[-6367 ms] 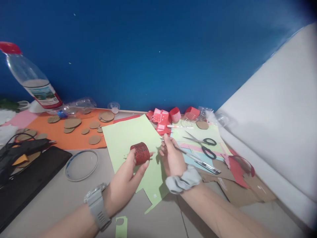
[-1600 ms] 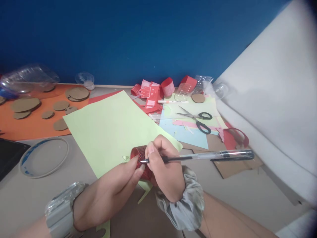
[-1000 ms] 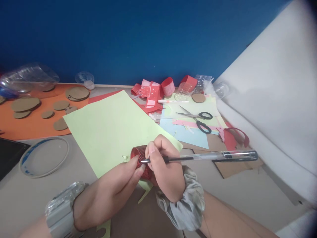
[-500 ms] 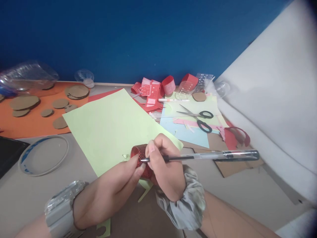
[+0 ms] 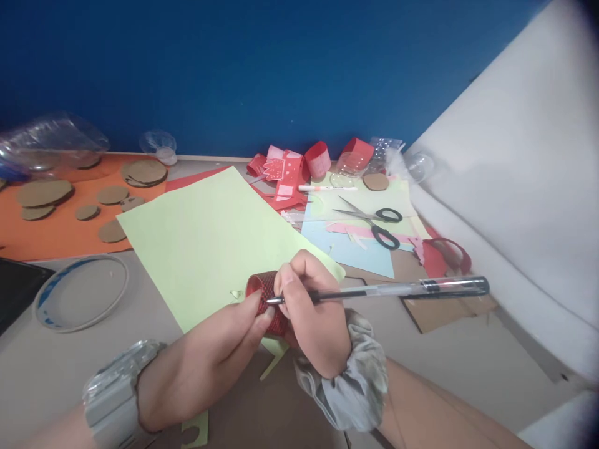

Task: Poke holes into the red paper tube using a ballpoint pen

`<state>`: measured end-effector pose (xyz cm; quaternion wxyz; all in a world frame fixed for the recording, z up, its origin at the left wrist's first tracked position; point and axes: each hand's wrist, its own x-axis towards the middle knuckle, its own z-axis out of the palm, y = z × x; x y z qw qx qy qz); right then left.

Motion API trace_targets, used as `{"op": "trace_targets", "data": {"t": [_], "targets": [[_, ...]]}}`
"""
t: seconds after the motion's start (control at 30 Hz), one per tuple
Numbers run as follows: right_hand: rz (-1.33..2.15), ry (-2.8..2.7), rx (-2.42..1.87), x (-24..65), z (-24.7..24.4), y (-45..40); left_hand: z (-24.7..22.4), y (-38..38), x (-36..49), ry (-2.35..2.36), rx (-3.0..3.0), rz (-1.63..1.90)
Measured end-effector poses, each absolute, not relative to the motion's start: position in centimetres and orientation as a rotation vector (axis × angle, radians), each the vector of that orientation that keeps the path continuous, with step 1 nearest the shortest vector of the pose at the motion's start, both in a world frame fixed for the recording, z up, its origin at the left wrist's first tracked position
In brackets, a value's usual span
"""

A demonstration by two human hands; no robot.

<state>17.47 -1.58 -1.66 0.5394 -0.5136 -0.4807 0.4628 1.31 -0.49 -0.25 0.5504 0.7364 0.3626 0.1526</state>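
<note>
My left hand (image 5: 219, 355) pinches a small red paper tube (image 5: 267, 284) between thumb and fingers. Dark cross-hatched marks cover the tube's outer side, and its open end faces left. In my right hand (image 5: 311, 312) is a clear-barrelled pen (image 5: 393, 290), gripped for writing, its metal tip at the tube's surface near my left thumb. The pen's back end points right. Behind the tube lies a large pale green sheet of paper (image 5: 210, 231). My fingers hide the tube's right side and lower part.
Scissors (image 5: 384, 237) lie on blue and green papers at the right, near a white marker (image 5: 327, 188). Red paper pieces (image 5: 290, 174) stand along the blue wall. Cardboard discs (image 5: 45, 193) rest on orange paper (image 5: 88, 240) at left, above a tape ring (image 5: 126, 284).
Almost nothing differs. The pen tip stays at the tube with only a tiny movement, and the whole view has shifted very slightly.
</note>
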Motion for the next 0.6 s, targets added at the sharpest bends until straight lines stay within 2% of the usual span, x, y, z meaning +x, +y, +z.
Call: {"op": "trace_targets", "data": {"t": [0.6], "targets": [[1.102,-1.181,-1.199,17.61,-1.43,-1.37,-0.41,-0.31,1.35,0.834,1.779,0.355]]}}
